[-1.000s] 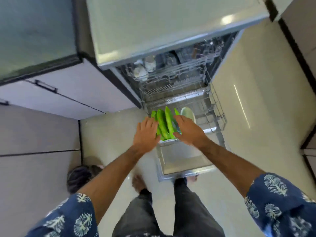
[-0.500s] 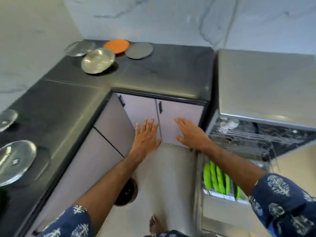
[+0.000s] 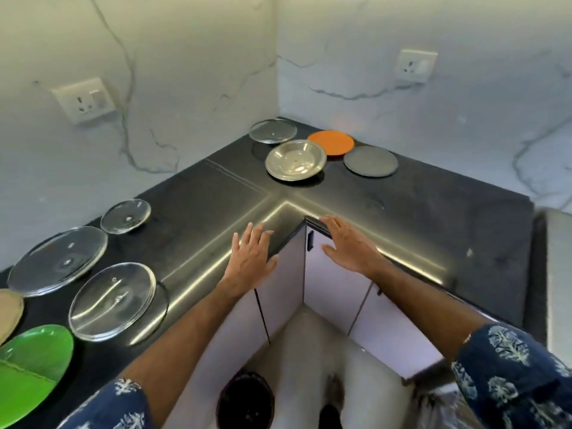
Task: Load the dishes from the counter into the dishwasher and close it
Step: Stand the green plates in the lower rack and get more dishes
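Both of my hands hover empty over the inner corner of the black L-shaped counter (image 3: 433, 218). My left hand (image 3: 252, 258) has its fingers spread; my right hand (image 3: 348, 246) is also flat and open. In the far corner lie a steel plate (image 3: 295, 160), an orange plate (image 3: 330, 142), a grey plate (image 3: 370, 161) and a glass plate (image 3: 273, 130). On the left stretch sit three more glass plates, a small one (image 3: 125, 216) and two larger ones (image 3: 57, 260) (image 3: 112, 301), plus a green plate (image 3: 29, 370) and a beige plate (image 3: 9, 314). The dishwasher's grey top (image 3: 558, 283) shows at the right edge.
White cabinet doors (image 3: 334, 283) run below the counter corner. A dark round bin (image 3: 246, 400) stands on the pale floor between my feet. Marble walls carry two sockets (image 3: 83, 100) (image 3: 416, 65).
My view swung from the open dishwasher rack with green plates up and left to the counter corner. Both hands left the rack and rose empty toward the counter.
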Demonstrator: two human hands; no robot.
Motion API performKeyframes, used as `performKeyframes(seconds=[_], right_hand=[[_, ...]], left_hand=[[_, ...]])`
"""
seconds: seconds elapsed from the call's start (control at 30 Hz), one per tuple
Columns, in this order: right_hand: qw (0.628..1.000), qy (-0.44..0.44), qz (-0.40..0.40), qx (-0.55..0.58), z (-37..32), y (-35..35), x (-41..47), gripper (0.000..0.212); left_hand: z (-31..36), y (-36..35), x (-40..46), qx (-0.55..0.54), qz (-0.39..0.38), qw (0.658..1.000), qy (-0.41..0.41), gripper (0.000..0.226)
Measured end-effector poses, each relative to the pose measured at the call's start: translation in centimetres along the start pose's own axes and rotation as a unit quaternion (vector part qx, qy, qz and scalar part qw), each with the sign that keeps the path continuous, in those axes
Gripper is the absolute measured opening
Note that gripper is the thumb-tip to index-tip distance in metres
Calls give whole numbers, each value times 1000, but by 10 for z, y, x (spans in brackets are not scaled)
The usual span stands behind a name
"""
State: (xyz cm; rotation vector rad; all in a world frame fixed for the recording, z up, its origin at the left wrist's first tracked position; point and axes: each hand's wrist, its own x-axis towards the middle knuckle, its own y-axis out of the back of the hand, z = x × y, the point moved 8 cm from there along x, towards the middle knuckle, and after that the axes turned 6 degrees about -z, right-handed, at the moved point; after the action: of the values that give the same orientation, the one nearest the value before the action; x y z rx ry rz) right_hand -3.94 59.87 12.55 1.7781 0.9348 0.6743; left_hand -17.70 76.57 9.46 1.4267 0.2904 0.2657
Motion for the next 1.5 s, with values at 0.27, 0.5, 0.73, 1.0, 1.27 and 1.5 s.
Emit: performKeyframes(seconds=[0.27,0.5,0.73,1.0,1.27,1.5], right_hand=[[989,-53,-87,106,88,-5,130,63],[959,-123,-134,217,157,2,225,61],[921,-188,-157,304,194,-22,308,66],[694,-357,-56,622,230,-77,372,59],[632,-342,0,695,232,-90,387,31],[644,-348,108,672,234,-61,320,27]], left_hand=[[-31,-22,131,-41,-35,997,59,59],[-26,-45,226,-31,-49,996,70,62],[-65,-99,278,-23,-92,992,83,68],[-76,-118,284,-7,-41,998,42,68],[-79,-119,285,-9,-35,999,36,67],[-81,-122,285,-7,-50,998,35,65]])
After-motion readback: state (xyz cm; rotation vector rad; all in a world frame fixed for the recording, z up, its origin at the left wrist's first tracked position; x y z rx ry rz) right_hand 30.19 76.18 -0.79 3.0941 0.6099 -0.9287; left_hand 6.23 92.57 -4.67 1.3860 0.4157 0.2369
